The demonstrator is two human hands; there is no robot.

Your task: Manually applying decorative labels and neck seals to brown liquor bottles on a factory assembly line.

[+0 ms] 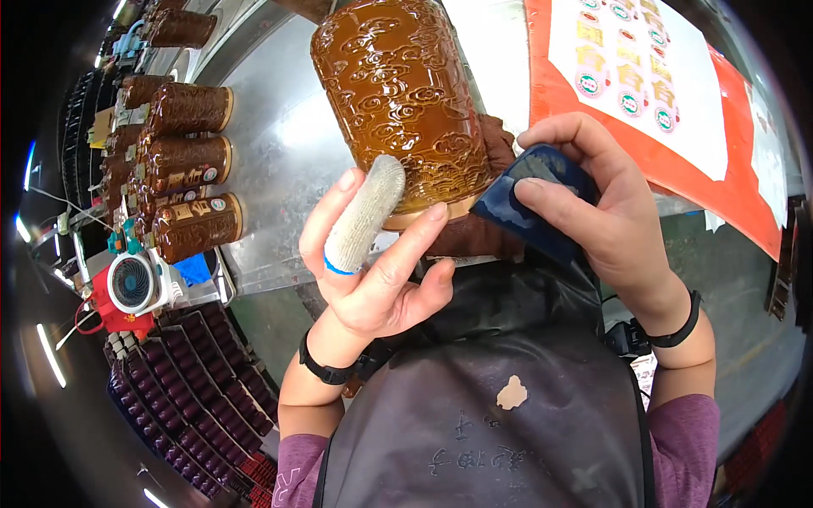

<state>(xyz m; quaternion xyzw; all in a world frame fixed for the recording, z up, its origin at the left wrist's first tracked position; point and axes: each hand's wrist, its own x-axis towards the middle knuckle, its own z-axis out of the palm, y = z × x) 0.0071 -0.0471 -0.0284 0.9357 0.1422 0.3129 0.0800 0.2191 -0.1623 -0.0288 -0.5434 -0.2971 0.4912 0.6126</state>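
The brown jar, upper centre of the frame (398, 93), lies just beside your spread left fingers (411, 241); your right fingers (563, 207) pinch a flat blue piece (529, 225).

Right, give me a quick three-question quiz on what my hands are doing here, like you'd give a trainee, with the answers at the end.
1. Pick one. The right hand holds: A, a paintbrush; B, a dark blue flat piece; C, a pair of scissors.
2. True or false: the white label sheet lies to the right of the large brown jar in the picture.
3. What covers one finger of the left hand?

Key: 1. B. 2. True. 3. A pale knitted cover with a blue edge.
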